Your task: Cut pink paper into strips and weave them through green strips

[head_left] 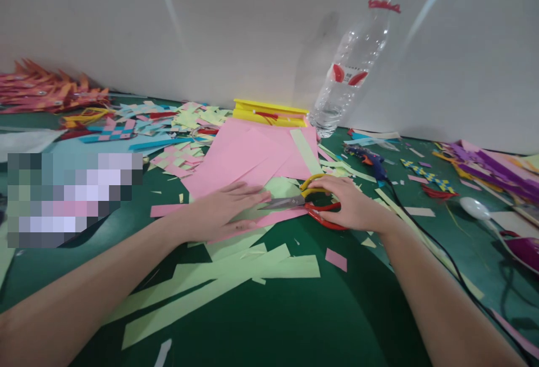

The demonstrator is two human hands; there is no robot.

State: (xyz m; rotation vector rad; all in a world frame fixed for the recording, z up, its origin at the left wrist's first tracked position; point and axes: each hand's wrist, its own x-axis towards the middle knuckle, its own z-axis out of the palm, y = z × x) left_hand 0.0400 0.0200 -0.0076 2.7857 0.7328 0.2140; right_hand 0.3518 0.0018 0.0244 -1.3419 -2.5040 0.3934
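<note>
My right hand (349,203) is closed around scissors (322,204) with one yellow and one red handle. Their blades point left, toward my left hand, and lie over pale green and pink paper. My left hand (225,212) is stretched out flat, palm down, pressing on a pink strip (280,218) and the papers under it. Behind the hands lie overlapping pink sheets (240,154), with a pale green strip (305,151) across their right side. Several pale green strips (236,269) are spread in front of my left hand. The scissors' blade tips end near my left fingertips.
A clear plastic bottle (351,69) leans against the grey wall, beside a yellow folder-like piece (269,113). A glue gun (368,160) with a black cord and a white spoon (475,209) lie right. Woven paper pieces (181,159) and orange folded paper (50,89) lie left.
</note>
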